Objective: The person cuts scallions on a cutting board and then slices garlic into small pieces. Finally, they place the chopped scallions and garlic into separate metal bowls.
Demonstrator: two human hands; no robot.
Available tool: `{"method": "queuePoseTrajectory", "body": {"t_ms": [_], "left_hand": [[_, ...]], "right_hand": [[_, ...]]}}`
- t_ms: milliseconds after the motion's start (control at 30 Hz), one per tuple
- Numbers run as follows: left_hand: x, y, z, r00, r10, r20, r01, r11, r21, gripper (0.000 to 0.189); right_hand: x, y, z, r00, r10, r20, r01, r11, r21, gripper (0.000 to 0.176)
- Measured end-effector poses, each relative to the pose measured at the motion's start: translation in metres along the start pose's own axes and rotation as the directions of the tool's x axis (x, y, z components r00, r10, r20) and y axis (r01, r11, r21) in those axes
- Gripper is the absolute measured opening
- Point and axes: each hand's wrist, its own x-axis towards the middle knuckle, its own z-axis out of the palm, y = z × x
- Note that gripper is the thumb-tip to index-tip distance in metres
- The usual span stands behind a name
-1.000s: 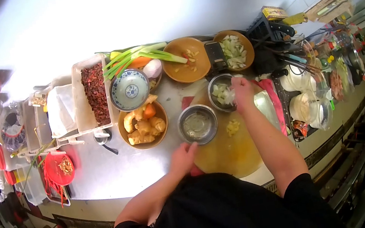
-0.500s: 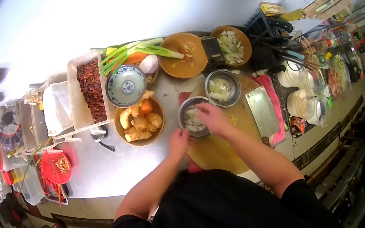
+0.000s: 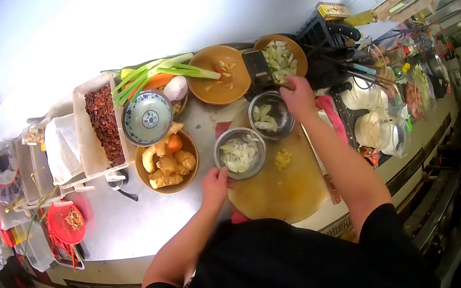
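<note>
My left hand (image 3: 215, 187) is closed at the lower left rim of a metal bowl (image 3: 221, 167) with pale sliced vegetable pieces (image 3: 239, 153) in it. My right hand (image 3: 298, 99) is at the upper right rim of a second metal bowl (image 3: 256, 127), its thumb and fingers bent together there. A few pale green pieces (image 3: 264, 119) lie inside that bowl. Both bowls stand at the far side of a round cutting board (image 3: 279, 197), on which there is a small heap of chopped yellow pieces (image 3: 283, 159).
A cleaver with a wooden handle (image 3: 332, 189) lies under my right forearm. Left stand a bowl of ginger (image 3: 171, 187), a patterned bowl (image 3: 148, 117) and a bin of dried chillies (image 3: 104, 128). Behind are two orange-brown bowls (image 3: 209, 89) (image 3: 304, 66) and scallions (image 3: 158, 74).
My right hand has left the nearer metal bowl and moved right and away to the second bowl's rim. My left hand stays at the nearer bowl. The second bowl shows fewer pieces.
</note>
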Motion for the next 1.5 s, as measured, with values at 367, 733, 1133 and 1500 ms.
{"method": "queuePoseTrajectory", "body": {"t_ms": [367,733,1133,1500], "left_hand": [[0.003,-0.004,-0.007,0.998,-0.017,-0.053,0.017,1.000,-0.005,0.028],[0.002,0.015,-0.003,0.992,0.024,-0.126,-0.016,0.998,0.060,0.028],[-0.001,0.015,-0.001,0.987,0.065,-0.147,-0.062,0.998,0.024,0.029],[-0.017,-0.003,-0.005,0.996,-0.071,-0.061,0.064,0.992,-0.104,0.024]], "right_hand": [[0.109,0.069,0.037,0.953,-0.076,0.293,0.206,0.871,-0.446,0.043],[0.101,0.044,0.005,0.875,0.449,0.183,-0.456,0.635,0.623,0.024],[-0.088,-0.003,-0.029,0.992,0.112,0.055,-0.121,0.971,0.207,0.036],[-0.188,0.041,0.011,0.950,0.053,0.306,-0.049,0.999,-0.021,0.026]]}}
